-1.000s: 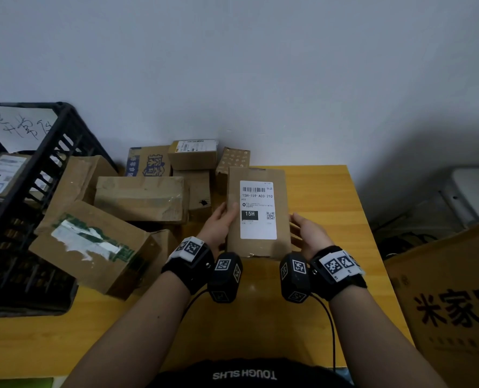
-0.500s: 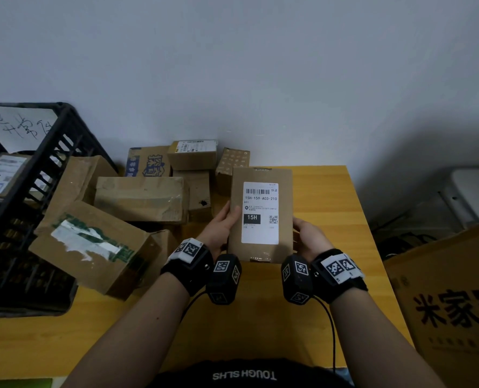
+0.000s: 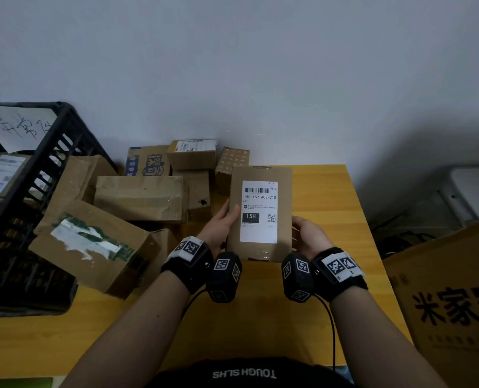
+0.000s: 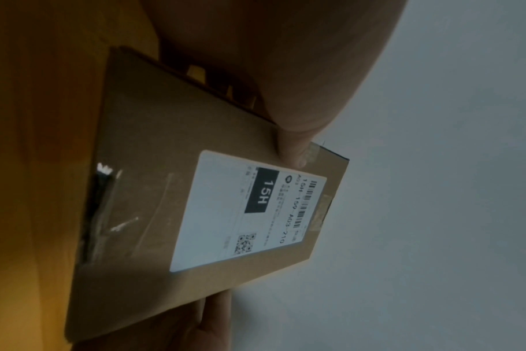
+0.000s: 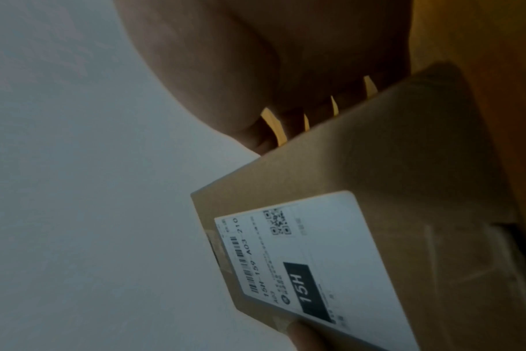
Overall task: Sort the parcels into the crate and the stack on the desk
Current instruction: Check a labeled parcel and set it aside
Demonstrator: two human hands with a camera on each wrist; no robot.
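Both forearms extend forward, roughly parallel, wrists level with each other. The left hand (image 3: 218,224) grips the left edge of the flat cardboard parcel (image 3: 260,175), thumb laid on its labelled front face, fingers behind. The right hand (image 3: 306,233) grips the right edge, palm turned inward, fingers curled behind. Both wrists sit just below the grip.

Black wrist straps (image 3: 189,264) with white square-coded tags, black camera pods (image 3: 223,277), thin dark cables, black printed shirt (image 3: 243,373).
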